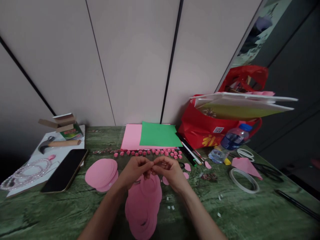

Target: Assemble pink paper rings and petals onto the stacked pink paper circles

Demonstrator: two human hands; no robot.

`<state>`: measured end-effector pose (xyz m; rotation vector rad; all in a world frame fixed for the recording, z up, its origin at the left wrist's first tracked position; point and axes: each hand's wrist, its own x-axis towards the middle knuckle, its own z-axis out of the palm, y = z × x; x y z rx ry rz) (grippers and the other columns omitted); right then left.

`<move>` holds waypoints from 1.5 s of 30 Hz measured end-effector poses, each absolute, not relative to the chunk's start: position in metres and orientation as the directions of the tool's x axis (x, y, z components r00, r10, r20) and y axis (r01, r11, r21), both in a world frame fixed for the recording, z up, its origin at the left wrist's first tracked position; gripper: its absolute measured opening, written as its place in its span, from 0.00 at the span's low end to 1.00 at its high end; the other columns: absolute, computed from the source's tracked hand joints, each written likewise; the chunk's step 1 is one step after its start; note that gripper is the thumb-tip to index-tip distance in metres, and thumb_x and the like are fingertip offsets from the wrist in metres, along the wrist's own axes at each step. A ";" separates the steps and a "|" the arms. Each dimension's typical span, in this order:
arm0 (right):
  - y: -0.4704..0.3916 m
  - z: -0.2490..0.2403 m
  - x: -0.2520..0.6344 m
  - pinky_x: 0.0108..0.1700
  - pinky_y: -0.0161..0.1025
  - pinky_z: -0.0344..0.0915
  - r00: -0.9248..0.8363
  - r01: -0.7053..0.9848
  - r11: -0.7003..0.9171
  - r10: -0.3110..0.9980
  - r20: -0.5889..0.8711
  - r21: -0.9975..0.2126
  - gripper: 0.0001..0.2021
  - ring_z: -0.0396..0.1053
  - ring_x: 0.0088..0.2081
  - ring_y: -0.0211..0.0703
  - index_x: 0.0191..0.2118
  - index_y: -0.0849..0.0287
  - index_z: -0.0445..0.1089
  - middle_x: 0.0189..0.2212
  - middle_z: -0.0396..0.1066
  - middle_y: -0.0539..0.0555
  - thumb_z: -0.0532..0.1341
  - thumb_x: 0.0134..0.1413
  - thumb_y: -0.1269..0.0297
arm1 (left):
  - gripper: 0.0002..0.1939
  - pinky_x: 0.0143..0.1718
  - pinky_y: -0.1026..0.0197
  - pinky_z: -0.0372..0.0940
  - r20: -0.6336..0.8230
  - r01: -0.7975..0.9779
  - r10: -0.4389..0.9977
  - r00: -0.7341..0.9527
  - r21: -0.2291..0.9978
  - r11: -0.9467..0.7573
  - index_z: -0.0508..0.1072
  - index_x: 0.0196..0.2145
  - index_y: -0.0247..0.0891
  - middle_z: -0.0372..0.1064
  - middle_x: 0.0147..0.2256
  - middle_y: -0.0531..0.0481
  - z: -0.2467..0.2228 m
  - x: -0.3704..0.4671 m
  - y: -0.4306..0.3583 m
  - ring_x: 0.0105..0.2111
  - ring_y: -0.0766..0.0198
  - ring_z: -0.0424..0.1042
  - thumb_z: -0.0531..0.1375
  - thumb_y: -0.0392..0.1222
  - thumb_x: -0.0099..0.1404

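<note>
We see our left hand [135,168] and right hand [170,168] meeting fingertip to fingertip just above the worktop [37,213], both pinched together on something small between them; it is too tiny to name, though it sits right over a chain of pink paper discs [143,206] that runs down toward us. Judging by what lies about, a fair share is done: a stack of cut pink circles [101,173] rests left of the hands, and a row of small pink balls [150,152] lines the edge of the pink sheet [131,136] and green sheet [160,134]. The uncut sheets and a tape roll [243,180] well to the right suggest more remains
</note>
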<state>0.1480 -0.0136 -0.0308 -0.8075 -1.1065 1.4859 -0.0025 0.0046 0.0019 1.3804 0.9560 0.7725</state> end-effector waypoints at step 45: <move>-0.014 -0.014 0.151 0.24 0.33 0.63 0.091 -0.262 0.091 0.993 0.069 -0.961 0.08 0.66 0.20 0.36 0.21 0.60 0.71 0.16 0.70 0.49 0.69 0.32 0.64 | 0.15 0.19 0.67 0.54 0.005 0.095 0.930 0.367 0.995 -0.043 0.68 0.20 0.33 0.63 0.17 0.55 0.006 0.003 0.000 0.15 0.73 0.59 0.57 0.47 0.57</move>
